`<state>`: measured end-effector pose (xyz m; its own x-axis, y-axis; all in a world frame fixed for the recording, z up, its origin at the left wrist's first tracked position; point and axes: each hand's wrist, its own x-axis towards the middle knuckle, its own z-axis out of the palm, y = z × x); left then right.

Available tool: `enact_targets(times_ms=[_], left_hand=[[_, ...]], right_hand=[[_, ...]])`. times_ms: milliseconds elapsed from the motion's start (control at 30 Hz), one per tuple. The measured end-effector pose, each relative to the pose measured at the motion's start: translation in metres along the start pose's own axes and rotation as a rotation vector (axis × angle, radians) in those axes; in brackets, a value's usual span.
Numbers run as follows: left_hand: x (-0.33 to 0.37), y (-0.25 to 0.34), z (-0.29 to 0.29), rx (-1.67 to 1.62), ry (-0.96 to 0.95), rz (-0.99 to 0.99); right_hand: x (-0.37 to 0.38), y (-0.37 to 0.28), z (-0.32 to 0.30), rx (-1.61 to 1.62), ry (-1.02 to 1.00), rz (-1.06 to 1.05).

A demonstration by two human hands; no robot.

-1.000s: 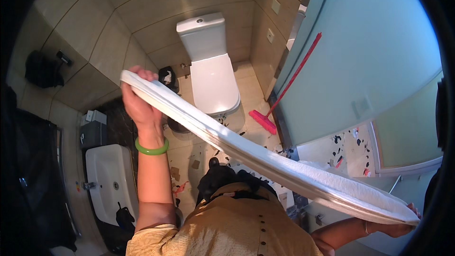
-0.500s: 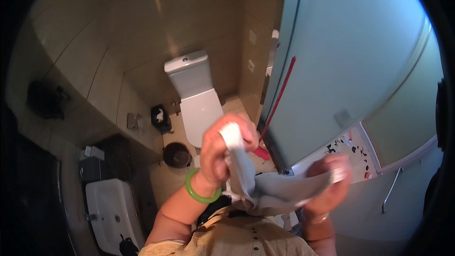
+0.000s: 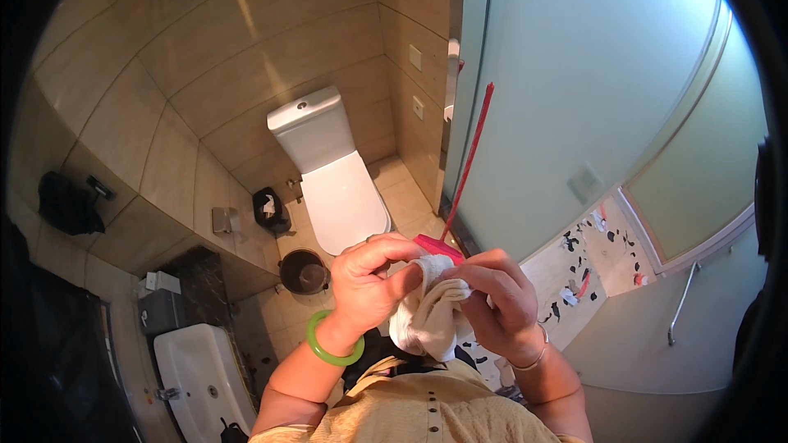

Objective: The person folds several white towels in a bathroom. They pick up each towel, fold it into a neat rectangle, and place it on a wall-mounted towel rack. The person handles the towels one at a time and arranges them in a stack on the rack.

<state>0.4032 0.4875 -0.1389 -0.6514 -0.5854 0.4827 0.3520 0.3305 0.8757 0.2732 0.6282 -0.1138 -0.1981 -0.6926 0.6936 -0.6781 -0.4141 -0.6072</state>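
Observation:
In front of my body I hold an off-white cloth piece with a ribbed cuff (image 3: 423, 324); whether it is a glove or a sock I cannot tell. My left hand (image 3: 367, 283), with a green bangle on the wrist, pinches one side of the cuff between thumb and fingers. On the other side, my right hand (image 3: 502, 303), with a thin bracelet on the wrist, grips the folded edge. The cloth hangs bunched between both hands. Just beyond them a red broom (image 3: 469, 166) leans upright, its head partly behind my hands.
A white toilet (image 3: 345, 201) stands ahead, with a small black bin (image 3: 269, 215) and a dark bucket (image 3: 304, 271) to its left. The sink (image 3: 197, 373) is at lower left. A frosted glass panel (image 3: 566, 90) rises right; dark scraps (image 3: 572, 242) litter the floor beyond.
My hands have come closer together and lower. The cloth, stretched wide between them before, is now gathered and hanging. The whole view has shifted slightly.

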Motion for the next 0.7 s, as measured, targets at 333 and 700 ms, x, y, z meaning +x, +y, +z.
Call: enact_targets(times_ms=[333,700], left_hand=[[0.016,0.025,0.01,0.085,-0.165,-0.08],[0.019,0.015,0.018,-0.224,-0.095,-0.39]], right_hand=[[0.004,0.001,-0.011,-0.167,-0.017,-0.104],[0.001,0.009,-0.015,-0.048,-0.079,0.129]])
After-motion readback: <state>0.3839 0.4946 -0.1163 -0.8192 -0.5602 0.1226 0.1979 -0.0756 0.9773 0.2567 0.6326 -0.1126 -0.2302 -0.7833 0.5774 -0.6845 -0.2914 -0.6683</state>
